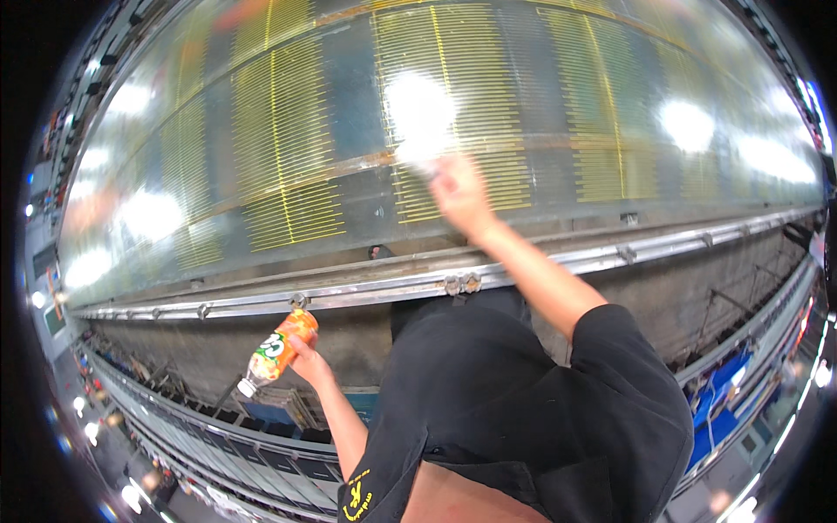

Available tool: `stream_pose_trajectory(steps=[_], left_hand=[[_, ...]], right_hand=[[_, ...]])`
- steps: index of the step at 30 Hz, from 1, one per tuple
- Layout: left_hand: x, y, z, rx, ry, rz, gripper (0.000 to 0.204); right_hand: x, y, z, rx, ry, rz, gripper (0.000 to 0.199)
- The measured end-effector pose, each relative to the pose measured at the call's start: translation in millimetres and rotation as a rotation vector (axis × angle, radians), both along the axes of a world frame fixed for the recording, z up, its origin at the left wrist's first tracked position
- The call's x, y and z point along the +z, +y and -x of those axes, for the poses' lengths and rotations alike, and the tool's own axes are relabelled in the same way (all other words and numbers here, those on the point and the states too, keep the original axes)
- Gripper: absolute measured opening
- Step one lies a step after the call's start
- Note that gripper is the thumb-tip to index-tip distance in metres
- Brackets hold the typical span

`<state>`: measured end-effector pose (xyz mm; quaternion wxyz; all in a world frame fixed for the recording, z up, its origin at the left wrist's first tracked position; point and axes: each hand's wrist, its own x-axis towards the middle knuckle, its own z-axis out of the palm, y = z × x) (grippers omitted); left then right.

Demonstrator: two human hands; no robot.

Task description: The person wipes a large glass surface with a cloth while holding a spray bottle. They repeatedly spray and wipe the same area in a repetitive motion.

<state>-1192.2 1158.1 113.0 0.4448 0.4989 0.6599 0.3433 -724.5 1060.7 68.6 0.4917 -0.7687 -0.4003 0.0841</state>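
While the left hand (307, 359) is curled around an orange bottle (281, 347), its thumb along the side and the rest of its fingers mostly hidden behind, the right hand (462, 199) is out over the glass table (353, 109), smeared by blur. Its fingers look partly bent; whether they pinch something small, or touch the glass at all, I cannot tell, as a bright glare (418, 109) lies just beyond the fingertips.

The bottle is outside the table's near edge, left of the person's body, tilted with its white cap (247, 388) pointing away from the table. Its other end comes close to the metal rail (384, 294) along that edge; contact cannot be made out.

As for progress, the bottle is secured in the grip and its cap is on, so any opening or setting down is not done. The right hand's work at the glass seems under way rather than finished, judging by its reach and blur, but nothing visible shows how much remains.

Farther out, yellow-striped panels (281, 157) show across the table toward its far edge, and blue material (715, 410) lies beyond the person's right side.
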Motion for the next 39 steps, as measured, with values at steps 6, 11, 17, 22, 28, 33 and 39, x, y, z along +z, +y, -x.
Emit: stream_pose_trajectory(steps=[6,11,17,22,28,33,39], left_hand=[[-28,111,-11,-0.307,0.167,-0.27,0.04],[-55,142,-25,-0.323,0.07,-0.174,0.048],[-76,144,-48,-0.319,0.206,-0.191,0.055],[-76,141,-42,-0.289,0.329,-0.17,0.056],[-78,139,-40,-0.308,0.473,-0.223,0.061],[-86,146,-39,-0.266,0.476,-0.191,0.064],[-86,137,-29,-0.174,0.468,-0.23,0.071]], right_hand=[[14,-107,-77,-0.563,-0.347,0.326,0.033],[-52,-90,7,-0.393,-0.331,0.573,0.023],[-57,15,-148,-0.692,-0.415,0.518,0.031],[-61,-39,-53,-0.375,-0.452,0.621,0.033],[-64,-35,-78,-0.312,-0.592,0.591,0.024],[-45,27,-174,-0.524,-0.411,0.534,0.035],[-58,-41,-58,-0.108,-0.661,0.583,0.024]])
